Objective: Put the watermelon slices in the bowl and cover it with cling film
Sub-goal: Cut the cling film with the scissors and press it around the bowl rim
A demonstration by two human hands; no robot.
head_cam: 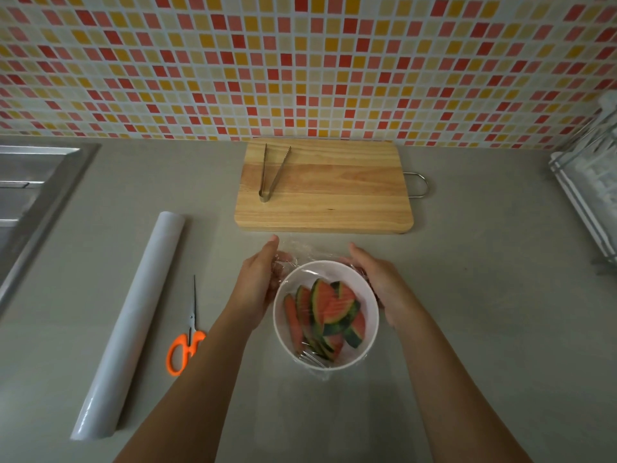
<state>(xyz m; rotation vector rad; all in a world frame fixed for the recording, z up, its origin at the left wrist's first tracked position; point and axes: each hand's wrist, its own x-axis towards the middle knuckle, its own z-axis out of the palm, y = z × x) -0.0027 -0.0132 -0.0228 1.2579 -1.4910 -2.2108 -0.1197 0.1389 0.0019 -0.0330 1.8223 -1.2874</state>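
Both forearms reach in from the bottom edge toward the bowl [325, 263], which stands on the tabletop [467, 312] just in front of the board [334, 195]. The watermelon slices [329, 312] are all inside it, overlapping, rinds showing. Cling film [309, 250] lies over the mouth, with loose, crinkled film bunched past the far rim and a little wrinkled at the near rim.

The left hand [258, 289] lies against the bowl's left side, fingers fairly straight and pressing film to the wall. The right hand [377, 282] does the same on the right side, its fingers gently bent round the curve. Neither appears to pinch or grip anything, though the fingertips are partly hidden by film and bowl.

Filling looks finished and the film is cut, so the step in hand is probably sealing. The next move likely calls for smoothing the slack at the far side down under the rim and working round until the film clings tight, without tipping the bowl.

Tongs [272, 175] rest on the board. The roll [133, 312] and the scissors [185, 349] lie well to the left, apart from the bowl, and a sink [30, 195] sits beyond them.
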